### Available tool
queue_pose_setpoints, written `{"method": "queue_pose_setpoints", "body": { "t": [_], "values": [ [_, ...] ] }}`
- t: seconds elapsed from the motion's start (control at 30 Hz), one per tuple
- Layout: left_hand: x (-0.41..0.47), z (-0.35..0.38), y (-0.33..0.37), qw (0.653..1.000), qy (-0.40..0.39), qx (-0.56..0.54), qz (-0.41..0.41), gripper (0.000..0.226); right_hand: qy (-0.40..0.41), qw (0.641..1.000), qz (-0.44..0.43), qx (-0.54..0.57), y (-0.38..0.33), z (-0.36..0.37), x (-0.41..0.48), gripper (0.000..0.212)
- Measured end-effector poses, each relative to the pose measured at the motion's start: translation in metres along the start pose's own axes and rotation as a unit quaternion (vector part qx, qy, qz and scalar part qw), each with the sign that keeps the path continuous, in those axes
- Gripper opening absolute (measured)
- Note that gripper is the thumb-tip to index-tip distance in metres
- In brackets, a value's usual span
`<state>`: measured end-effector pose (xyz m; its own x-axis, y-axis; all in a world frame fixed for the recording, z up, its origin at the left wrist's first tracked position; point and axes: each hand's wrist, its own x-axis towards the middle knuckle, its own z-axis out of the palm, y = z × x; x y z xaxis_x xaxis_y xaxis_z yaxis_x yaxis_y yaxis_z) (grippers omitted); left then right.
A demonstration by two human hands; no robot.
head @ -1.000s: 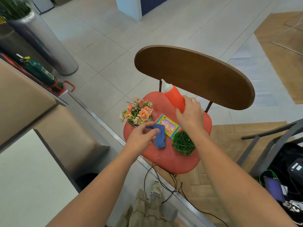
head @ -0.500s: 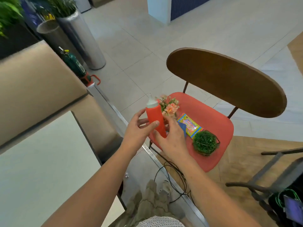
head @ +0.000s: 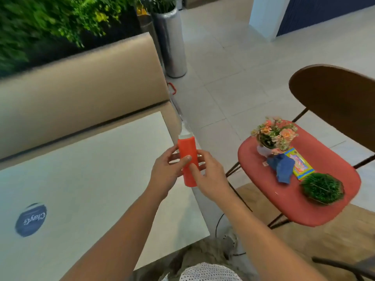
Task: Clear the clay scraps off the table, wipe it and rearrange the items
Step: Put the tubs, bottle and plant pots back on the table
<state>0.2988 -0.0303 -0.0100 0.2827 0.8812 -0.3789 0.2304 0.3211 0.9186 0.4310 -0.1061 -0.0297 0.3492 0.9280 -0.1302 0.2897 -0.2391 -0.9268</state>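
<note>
Orange bottle (head: 187,159) (white cap); red chair seat (head: 316,207).

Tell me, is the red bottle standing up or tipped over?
The red bottle is upright, leaning slightly: white nozzle up, base down, held in the air by the left hand and right hand.

**Bottle taken from the chair across to the bench**
A second ago the right hand (head: 211,179) alone gripped the red bottle (head: 187,159) on the chair seat (head: 304,209), while the left hand (head: 164,173) pinched the blue cloth (head: 283,167). The left hand has since let the cloth go and joined the right on the bottle. Both now hold it nearly upright over the right edge of the white bench (head: 91,179), apart from the chair. The cloth lies crumpled on the seat, partly over the colourful packet (head: 302,166).
</note>
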Motion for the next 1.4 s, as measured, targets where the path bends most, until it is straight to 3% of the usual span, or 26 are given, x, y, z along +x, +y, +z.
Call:
{"method": "queue_pose_setpoints", "body": {
  "t": [0.37,0.53,0.83,1.1,1.4],
  "values": [
    [-0.064,-0.246,-0.06,0.999,0.026,-0.028,0.003,0.062,-0.084,0.996,0.023,-0.004,-0.08,0.212,-0.053,0.034],
    [-0.099,-0.318,-0.071,0.999,0.033,-0.028,-0.009,0.061,-0.111,0.993,0.023,-0.027,-0.109,0.275,-0.08,0.031],
    [-0.124,-0.363,-0.091,0.997,0.065,-0.028,-0.026,0.069,-0.166,0.983,0.009,-0.076,-0.129,0.31,-0.08,0.019],
    [-0.142,-0.382,-0.103,0.988,0.138,-0.047,-0.051,0.076,-0.262,0.965,0.019,-0.01,-0.14,0.339,-0.068,0.038],
    [-0.178,-0.429,-0.117,0.971,0.216,-0.087,-0.059,0.075,-0.331,0.944,-0.005,-0.01,-0.161,0.403,-0.08,0.036]
  ]
}}
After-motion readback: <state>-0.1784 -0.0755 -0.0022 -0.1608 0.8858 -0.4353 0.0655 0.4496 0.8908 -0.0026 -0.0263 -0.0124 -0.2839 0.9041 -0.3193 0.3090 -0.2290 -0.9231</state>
